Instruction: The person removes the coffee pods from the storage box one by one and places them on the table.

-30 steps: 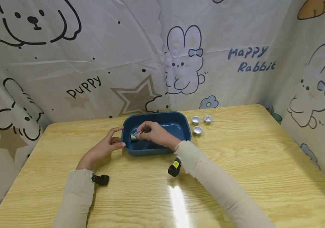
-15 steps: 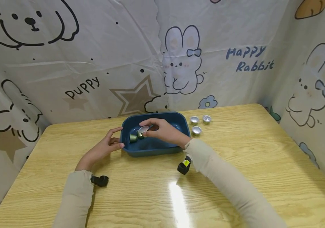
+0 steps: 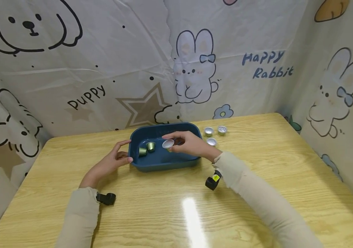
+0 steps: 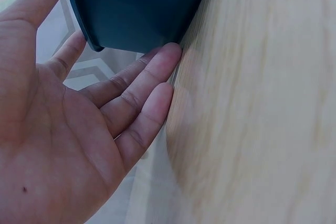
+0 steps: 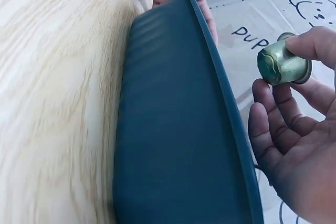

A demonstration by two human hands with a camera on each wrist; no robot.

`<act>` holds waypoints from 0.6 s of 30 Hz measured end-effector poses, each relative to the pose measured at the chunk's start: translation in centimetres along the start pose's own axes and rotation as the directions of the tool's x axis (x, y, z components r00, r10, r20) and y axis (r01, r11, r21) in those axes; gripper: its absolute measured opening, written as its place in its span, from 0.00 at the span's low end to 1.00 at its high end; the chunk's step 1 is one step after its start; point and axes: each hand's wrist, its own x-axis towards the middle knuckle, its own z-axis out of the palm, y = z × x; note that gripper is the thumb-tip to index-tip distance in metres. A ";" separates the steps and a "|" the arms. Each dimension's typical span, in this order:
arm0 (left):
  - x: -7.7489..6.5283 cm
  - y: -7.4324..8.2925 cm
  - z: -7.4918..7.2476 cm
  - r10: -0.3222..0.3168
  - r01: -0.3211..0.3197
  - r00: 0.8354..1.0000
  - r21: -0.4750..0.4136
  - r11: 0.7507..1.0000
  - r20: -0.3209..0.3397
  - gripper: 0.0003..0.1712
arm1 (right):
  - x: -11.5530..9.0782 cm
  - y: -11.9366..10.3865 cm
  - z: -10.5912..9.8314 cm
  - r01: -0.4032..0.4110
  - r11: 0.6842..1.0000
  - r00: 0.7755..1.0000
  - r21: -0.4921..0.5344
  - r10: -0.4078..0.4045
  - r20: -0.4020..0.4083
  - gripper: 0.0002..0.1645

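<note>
My right hand (image 3: 190,144) pinches a green coffee capsule (image 5: 289,65) with a pale foil lid between thumb and fingertips. In the head view it is over the right part of a dark blue plastic bin (image 3: 164,168), lid tilted toward the left. Two more green capsules, one (image 3: 142,151) at the left wall and another (image 3: 151,146) just beside it, lie on their sides inside the bin. My left hand (image 3: 106,165) rests with nearly straight fingers against the bin's left end; in the left wrist view its fingertips (image 4: 169,56) are low at the end wall, by the table.
Right of the bin, three capsules stand lid up on the wooden table (image 3: 151,210): one (image 3: 208,131) behind, one (image 3: 222,130) farther right, one (image 3: 211,141) nearer and partly hidden by the right hand. A printed cloth (image 3: 151,51) hangs behind the table.
My right hand has lifted a capsule from the bin's left end and moved right with it, uncovering the two capsules lying there. The left hand has stayed at the bin's left end.
</note>
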 end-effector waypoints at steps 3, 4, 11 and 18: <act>-0.1 0.0 -0.1 0.005 -0.005 1.000 -0.006 1.000 0.000 0.43 | -0.5 0.3 -0.8 0.006 1.000 1.000 -0.004 -0.007 -0.001 0.28; -0.1 0.0 -0.1 0.007 -0.007 1.000 -0.008 1.000 0.001 0.43 | -0.7 0.4 -1.1 0.006 1.000 1.000 -0.006 -0.006 -0.005 0.28; -0.1 0.0 -0.1 0.004 -0.004 1.000 -0.010 1.000 0.003 0.43 | -2.1 1.2 -2.8 -0.015 1.000 1.000 0.009 0.015 -0.021 0.28; -0.1 0.0 -0.1 0.007 -0.007 1.000 0.004 1.000 0.001 0.43 | -3.3 1.8 -4.0 -0.054 0.998 0.996 0.035 0.057 -0.066 0.27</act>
